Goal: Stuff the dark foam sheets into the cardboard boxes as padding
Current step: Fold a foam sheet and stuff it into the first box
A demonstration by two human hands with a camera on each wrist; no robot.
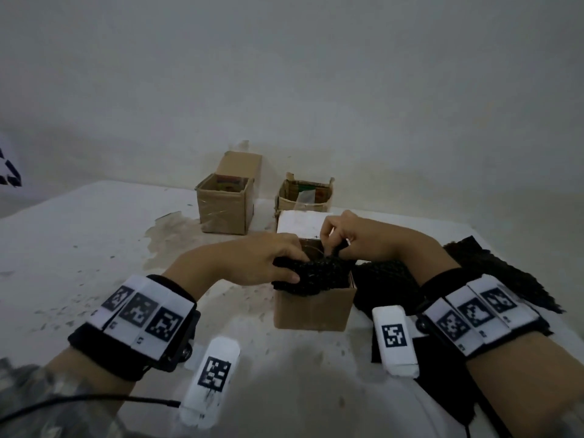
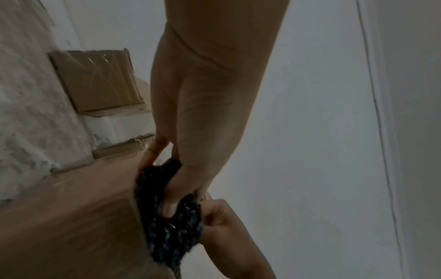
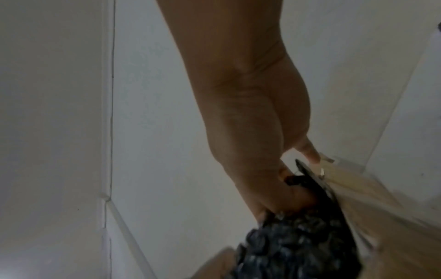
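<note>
A dark bumpy foam sheet (image 1: 311, 276) bulges out of the top of the near cardboard box (image 1: 313, 308) at the table's middle. My left hand (image 1: 271, 260) grips the sheet's left side, thumb pressed into the foam (image 2: 171, 222). My right hand (image 1: 344, 238) pinches the sheet's far right edge above the box opening. In the right wrist view the foam sheet (image 3: 298, 245) fills the bottom beside the box wall (image 3: 381, 217). More dark foam sheets (image 1: 467, 273) lie on the table under my right forearm.
Two more open cardboard boxes stand at the back: a taller box (image 1: 226, 203) on the left and a low box (image 1: 305, 194) on the right, both with coloured contents. A white flap (image 1: 300, 224) stands behind the near box. The white table (image 1: 79, 241) is scuffed.
</note>
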